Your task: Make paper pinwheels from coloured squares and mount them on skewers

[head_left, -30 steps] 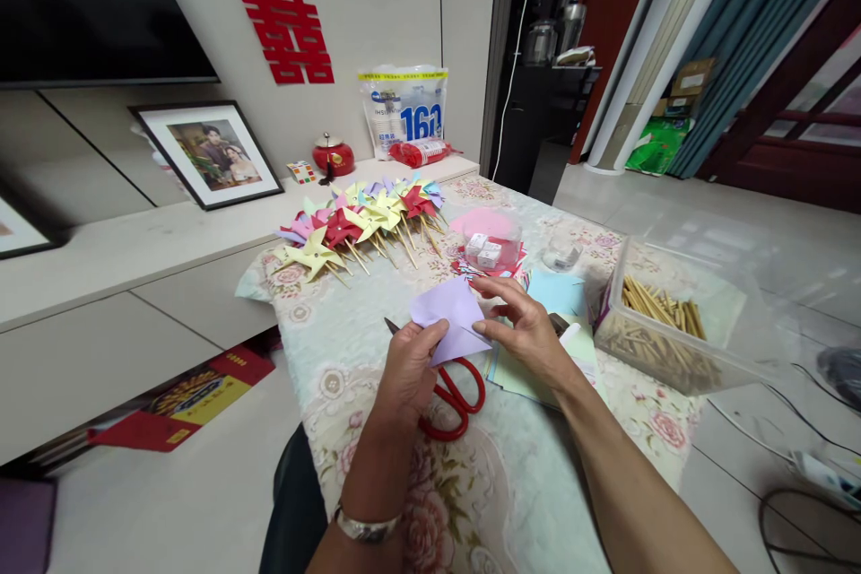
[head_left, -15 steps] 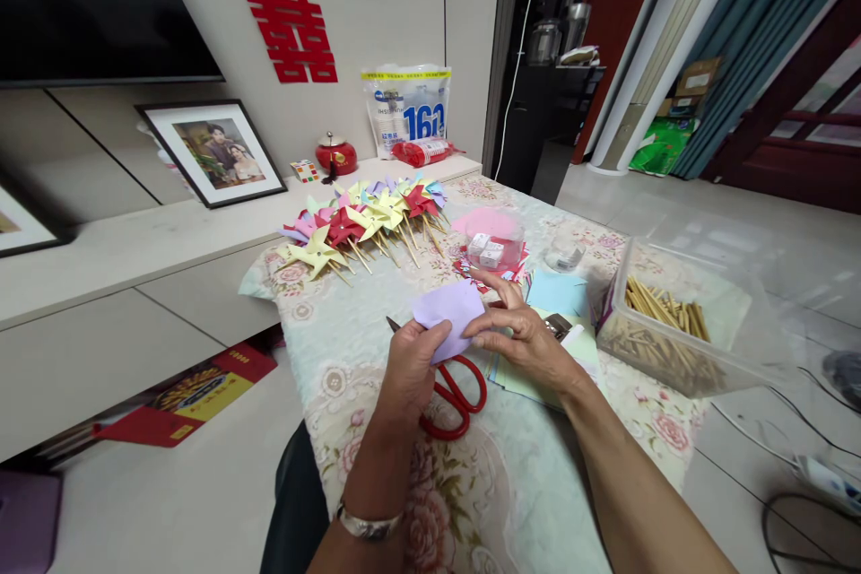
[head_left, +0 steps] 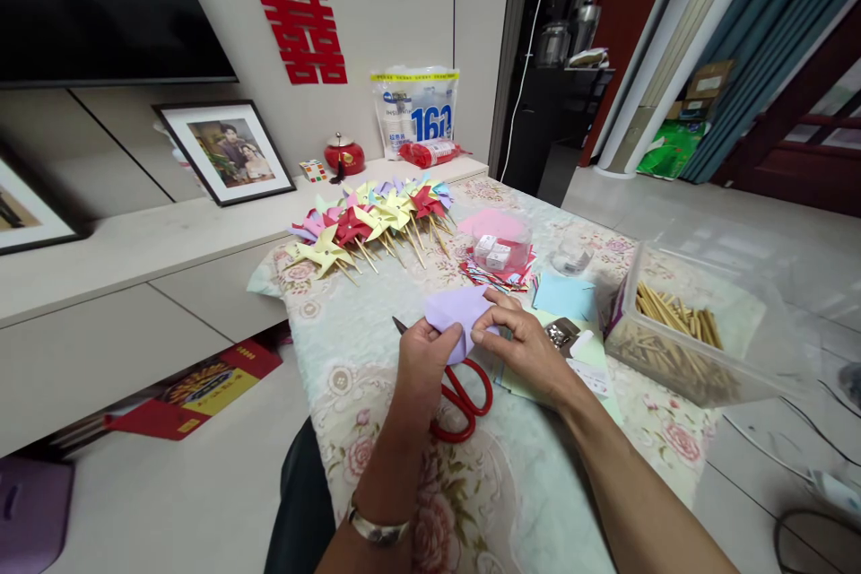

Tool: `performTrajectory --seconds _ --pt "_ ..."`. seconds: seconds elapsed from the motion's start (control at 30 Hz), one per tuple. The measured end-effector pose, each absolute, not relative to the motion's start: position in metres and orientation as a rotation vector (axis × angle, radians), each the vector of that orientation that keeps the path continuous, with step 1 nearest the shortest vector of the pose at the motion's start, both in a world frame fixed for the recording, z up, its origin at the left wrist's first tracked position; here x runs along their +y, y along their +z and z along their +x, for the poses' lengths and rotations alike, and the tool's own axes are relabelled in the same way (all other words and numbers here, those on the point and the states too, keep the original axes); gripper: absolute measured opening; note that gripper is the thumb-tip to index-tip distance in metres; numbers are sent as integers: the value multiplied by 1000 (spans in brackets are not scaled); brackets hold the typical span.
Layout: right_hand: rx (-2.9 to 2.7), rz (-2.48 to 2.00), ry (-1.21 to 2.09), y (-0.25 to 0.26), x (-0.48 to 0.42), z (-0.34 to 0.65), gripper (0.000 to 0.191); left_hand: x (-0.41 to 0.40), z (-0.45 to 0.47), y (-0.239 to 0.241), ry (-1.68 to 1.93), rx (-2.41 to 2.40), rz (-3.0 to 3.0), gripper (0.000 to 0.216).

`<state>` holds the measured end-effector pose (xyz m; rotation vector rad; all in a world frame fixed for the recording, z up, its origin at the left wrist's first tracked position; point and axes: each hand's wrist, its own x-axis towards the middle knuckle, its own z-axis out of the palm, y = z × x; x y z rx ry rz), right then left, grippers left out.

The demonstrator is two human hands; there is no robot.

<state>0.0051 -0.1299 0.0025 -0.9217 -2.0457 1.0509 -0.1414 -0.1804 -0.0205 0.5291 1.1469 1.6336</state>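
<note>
A purple sheet of paper [head_left: 452, 307] is held between my two hands above the table. My left hand [head_left: 430, 354] pinches its lower left part, thumb on top. With thumb and index finger, my right hand [head_left: 515, 336] grips the right side, where the paper bends. Under my hands lie red-handled scissors [head_left: 464, 408], their dark tip showing to the left of my left hand. Beneath and beyond my right hand are a stack of light green paper [head_left: 602, 377], blue paper [head_left: 563, 294] and a small box of metal pins [head_left: 561, 334].
Several finished paper pinwheels [head_left: 377, 220] lie at the back left. A round clear container [head_left: 501, 249] with small white boxes rests on red paper pieces. At the right edge stands a clear plastic bin [head_left: 673, 368] of short sticks. A small clear dish [head_left: 570, 256] sits nearby.
My right thumb and fingers have closed on the paper's right side, which is now bent. Earlier the sheet was flatter and my right index finger was extended. The view has shifted slightly.
</note>
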Motion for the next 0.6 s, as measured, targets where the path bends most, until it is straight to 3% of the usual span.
performTrajectory --seconds 0.6 --pt "-1943 -866 1010 -3 -131 -4 12 -183 -139 -15 1580 1116 511 31"
